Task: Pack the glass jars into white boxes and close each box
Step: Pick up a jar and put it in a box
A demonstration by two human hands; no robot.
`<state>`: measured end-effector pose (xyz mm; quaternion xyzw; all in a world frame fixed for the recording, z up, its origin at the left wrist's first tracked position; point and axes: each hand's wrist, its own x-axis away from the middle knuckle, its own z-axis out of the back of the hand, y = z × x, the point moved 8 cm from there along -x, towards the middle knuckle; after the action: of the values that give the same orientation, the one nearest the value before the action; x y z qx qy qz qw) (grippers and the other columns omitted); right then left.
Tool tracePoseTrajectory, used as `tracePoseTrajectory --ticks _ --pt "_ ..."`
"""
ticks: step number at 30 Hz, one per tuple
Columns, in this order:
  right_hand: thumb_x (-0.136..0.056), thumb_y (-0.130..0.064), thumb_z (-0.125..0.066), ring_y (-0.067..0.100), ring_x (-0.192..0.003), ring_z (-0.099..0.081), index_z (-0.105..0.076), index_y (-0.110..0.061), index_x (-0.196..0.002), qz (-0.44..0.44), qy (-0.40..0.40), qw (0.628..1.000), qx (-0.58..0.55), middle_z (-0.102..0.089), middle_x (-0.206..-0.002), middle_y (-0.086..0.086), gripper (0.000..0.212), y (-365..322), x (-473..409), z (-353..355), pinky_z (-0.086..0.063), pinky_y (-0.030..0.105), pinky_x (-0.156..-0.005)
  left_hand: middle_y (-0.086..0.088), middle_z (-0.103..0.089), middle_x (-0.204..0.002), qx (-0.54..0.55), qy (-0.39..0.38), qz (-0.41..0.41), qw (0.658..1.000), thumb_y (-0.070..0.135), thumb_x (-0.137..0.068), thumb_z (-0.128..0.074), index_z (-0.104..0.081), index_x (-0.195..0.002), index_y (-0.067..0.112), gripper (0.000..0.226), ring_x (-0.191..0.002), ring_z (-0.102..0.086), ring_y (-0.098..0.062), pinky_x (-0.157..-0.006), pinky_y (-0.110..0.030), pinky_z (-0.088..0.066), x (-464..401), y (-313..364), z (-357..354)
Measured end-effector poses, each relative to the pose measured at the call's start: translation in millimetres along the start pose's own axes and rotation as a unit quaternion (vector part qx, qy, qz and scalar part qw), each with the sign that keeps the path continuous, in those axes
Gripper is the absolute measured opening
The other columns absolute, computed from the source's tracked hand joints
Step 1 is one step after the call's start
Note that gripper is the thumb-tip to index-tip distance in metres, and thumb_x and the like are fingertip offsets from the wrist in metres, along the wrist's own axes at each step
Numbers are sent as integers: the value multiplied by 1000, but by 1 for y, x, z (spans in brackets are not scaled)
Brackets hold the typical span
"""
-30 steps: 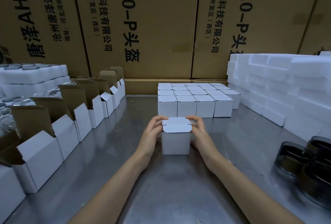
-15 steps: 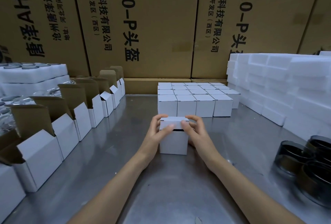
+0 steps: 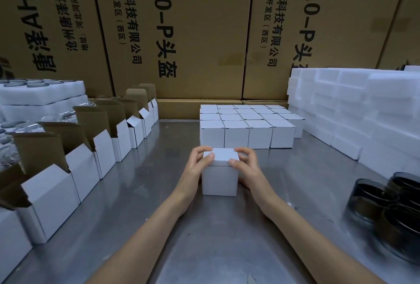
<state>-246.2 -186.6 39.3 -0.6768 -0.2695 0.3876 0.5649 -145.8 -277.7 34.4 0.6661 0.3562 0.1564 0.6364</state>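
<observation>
Head view showed us pressing down the lid of a small white cardboard box [image 3: 220, 175] that stood on the brushed grey metal desk [image 3: 159, 193], just in front of the block of closed white boxes [image 3: 247, 124]. Our left hand [image 3: 197, 165] held the box's left side with a thumb on the lid's near corner; our right hand [image 3: 246, 166] mirrored it, so each grip was closed on that box. A dark seam under the lid's front edge suggested the tuck flap was not fully seated.

We judged the main risk to be uneven thumb pressure: it could crease the thin card or leave the flap sticking out (the jar inside was hidden, so we could not check how it sat). A hard push might also slide the box on the smooth metal.

To the left stood a row of open white boxes with brown inner flaps [image 3: 97, 147], matte and sharp-edged. Dark glass jars [image 3: 372, 202], round and glossy, clustered at the right, near stacked white foam blocks [image 3: 352, 113], soft-looking and grainy.
</observation>
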Motion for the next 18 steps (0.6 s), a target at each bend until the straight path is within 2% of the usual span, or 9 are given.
tracePoseTrajectory --ticks 3,6,9,10,12,14,16,18 --pt "-93 -31 -54 19 -116 -54 -46 -29 -109 -6 6 1000 -7 -54 -118 -1 18 3 -2 1 -40 42 -106 -3 -58 -120 -4 2 -1 1000 42 -75 -58 -53 -116 29 44 -103 -59 -16 -85 -29 -46 1 2 -1" --pt "-95 -21 -52 19 -109 -56 -45 -30 -108 -5 2 1000 2 -54 -119 1 17 4 -4 0 -43 34 -96 -5 -56 -128 -7 9 -3 1000 31 -77 -60 -44 -131 28 56 -116 -57 -20 -97 -33 -45 1 4 0" --pt "-96 -13 -49 16 -107 -55 -42 -27 -111 -2 -6 1000 1 -52 -124 3 22 3 -4 -4 -44 22 -82 -10 -51 -135 -23 4 -7 1000 13 -94 -52 -40 -136 24 45 -124 -52 -25 -108 -40 -37 2 6 -2" --pt "-97 -13 -48 16 -110 -53 -41 -28 -111 6 -2 1000 5 -50 -126 4 22 2 -3 -5 -44 19 -81 -9 -50 -137 -29 0 -7 1000 11 -97 -47 -39 -138 23 44 -126 -50 -24 -110 -41 -36 3 6 -3" --pt "-97 -16 -48 12 -118 -47 -43 -33 -113 52 31 996 64 -45 -131 0 23 -4 0 -1 -41 17 -88 -4 -45 -143 -33 -7 -4 999 14 -98 -44 -35 -142 24 46 -130 -47 -19 -112 -41 -33 4 5 -5" --pt "-97 -25 -50 4 -121 -41 -46 -41 -116 137 78 969 191 -41 -130 -9 25 -17 9 6 -37 23 -93 1 -37 -150 -39 -7 -2 999 23 -99 -44 -29 -146 25 49 -137 -37 -13 -116 -41 -28 6 4 -5" --pt "-91 -39 -54 1 -123 -36 -49 -44 -118 213 80 909 349 -36 -130 -16 27 -29 19 -2 -39 25 -84 6 -29 -154 -61 -6 0 998 37 -97 -42 -25 -149 25 55 -142 -27 -10 -119 -40 -21 5 4 -5" --pt "-82 -56 -55 4 -126 -30 -49 -42 -119 251 64 844 470 -34 -134 -18 40 -29 25 -15 -39 23 -76 9 -28 -155 -83 -20 10 996 55 -89 -36 -26 -149 27 67 -142 -25 -5 -120 -37 -18 5 3 -10"
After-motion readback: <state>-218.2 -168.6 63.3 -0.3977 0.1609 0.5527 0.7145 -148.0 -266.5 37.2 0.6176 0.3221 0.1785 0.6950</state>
